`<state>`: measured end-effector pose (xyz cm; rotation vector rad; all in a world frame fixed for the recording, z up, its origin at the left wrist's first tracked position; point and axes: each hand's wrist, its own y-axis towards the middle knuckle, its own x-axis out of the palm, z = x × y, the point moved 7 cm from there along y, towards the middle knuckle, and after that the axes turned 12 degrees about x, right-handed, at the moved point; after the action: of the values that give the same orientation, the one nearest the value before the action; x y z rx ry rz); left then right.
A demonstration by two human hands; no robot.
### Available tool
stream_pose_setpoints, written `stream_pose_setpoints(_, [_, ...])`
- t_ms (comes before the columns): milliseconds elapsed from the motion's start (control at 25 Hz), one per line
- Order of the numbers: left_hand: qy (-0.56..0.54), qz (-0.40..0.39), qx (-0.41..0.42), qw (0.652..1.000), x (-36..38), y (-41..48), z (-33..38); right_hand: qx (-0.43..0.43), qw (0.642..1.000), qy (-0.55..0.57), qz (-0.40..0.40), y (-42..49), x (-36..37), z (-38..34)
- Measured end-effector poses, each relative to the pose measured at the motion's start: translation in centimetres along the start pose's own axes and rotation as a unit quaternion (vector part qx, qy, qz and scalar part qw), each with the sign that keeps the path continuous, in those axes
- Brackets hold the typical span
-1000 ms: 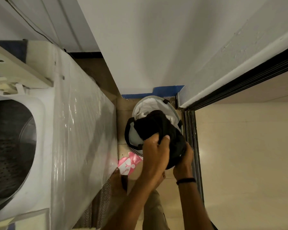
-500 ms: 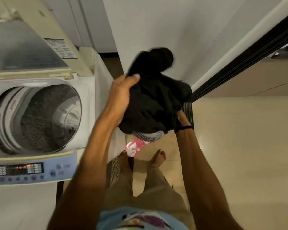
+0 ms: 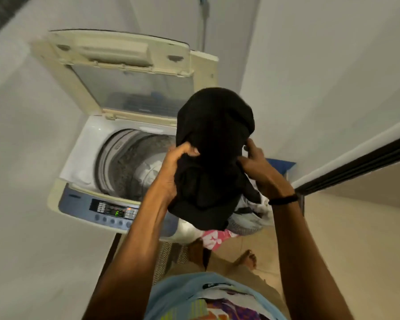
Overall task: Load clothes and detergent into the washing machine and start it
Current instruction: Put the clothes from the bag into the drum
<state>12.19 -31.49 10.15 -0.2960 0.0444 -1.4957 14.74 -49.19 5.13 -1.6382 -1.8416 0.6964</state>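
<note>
Centre frame, right of the open drum (image 3: 134,165): bundle of black clothes (image 3: 211,155) held up in the air. Left hand (image 3: 173,174) clenched into its left edge, right hand (image 3: 258,165) pinching its right edge. Washing machine (image 3: 83,181) centre-left, lid (image 3: 125,72) raised, panel (image 3: 112,211) lit. Laundry basket (image 3: 252,220) lower right on the floor.
</note>
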Motion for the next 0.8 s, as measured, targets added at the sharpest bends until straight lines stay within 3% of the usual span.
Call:
stream_pose_setpoints(120, [-0.02, 0.051, 0.01, 0.998, -6.2, 0.5, 2.3, 0.056, 0.971, 0.107, -0.208, -0.6, 9.0, -0.6])
stream_pose_setpoints(200, [0.147, 0.061, 0.059, 0.986, -10.1, 0.9, 3.9, 0.014, 0.965, 0.1, -0.244, -0.1, 13.2, -2.5])
stream_pose_setpoints(280, [0.259, 0.08, 0.101, 0.957, -14.6, 1.3, 5.1, -0.061, 0.972, 0.076, -0.215, 1.3, 17.0, -5.0])
stream_pose_setpoints(440, [0.312, 0.133, 0.105, 0.935, -22.3, 1.9, 5.1, -0.152, 0.981, 0.008, -0.124, 3.9, 22.8, -6.9])
stream_pose_setpoints(560, [0.402, 0.142, 0.01, 0.904, -24.6, 3.4, 0.6, -0.18, 0.958, -0.218, -0.038, 8.4, 24.6, -4.1])
stream_pose_setpoints(640, [0.482, 0.073, -0.104, 0.867, -25.5, 4.1, -4.4, -0.145, 0.887, -0.436, 0.036, 12.3, 23.5, -0.3])
stream_pose_setpoints(680, [0.498, 0.055, -0.152, 0.852, -25.5, 4.0, -6.4, -0.118, 0.868, -0.479, 0.064, 13.1, 22.1, 1.3])
stream_pose_setpoints(800, [0.462, 0.046, -0.157, 0.872, -22.2, 3.2, -10.1, -0.116, 0.893, -0.416, 0.127, 11.6, 16.4, 3.5])
